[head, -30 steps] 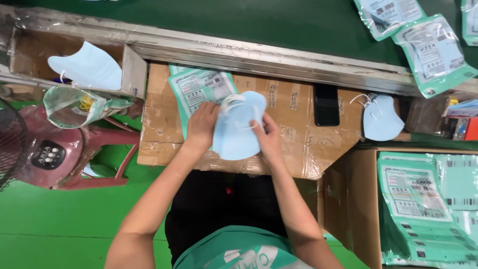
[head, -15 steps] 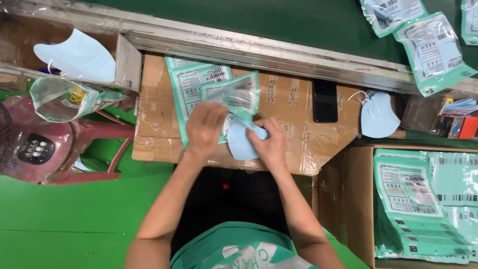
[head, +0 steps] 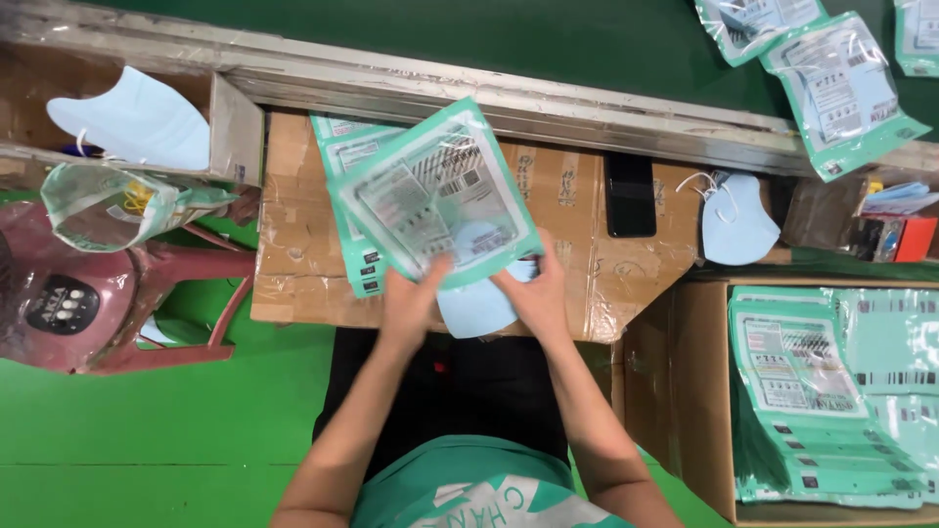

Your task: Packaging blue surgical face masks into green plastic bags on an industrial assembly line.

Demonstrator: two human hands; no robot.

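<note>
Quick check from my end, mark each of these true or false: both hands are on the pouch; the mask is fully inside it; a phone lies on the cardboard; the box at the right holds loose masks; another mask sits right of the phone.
1. Both hands hold the green pouch. True: left hand and right hand grip the pouch.
2. The blue mask is fully inside. False: the blue mask sticks out below the pouch's lower edge.
3. A dark phone lies on the cardboard top. True: phone.
4. The box at right holds loose masks. False: the box holds stacked pouches.
5. A second mask lies right of the phone. True: second mask.
</note>
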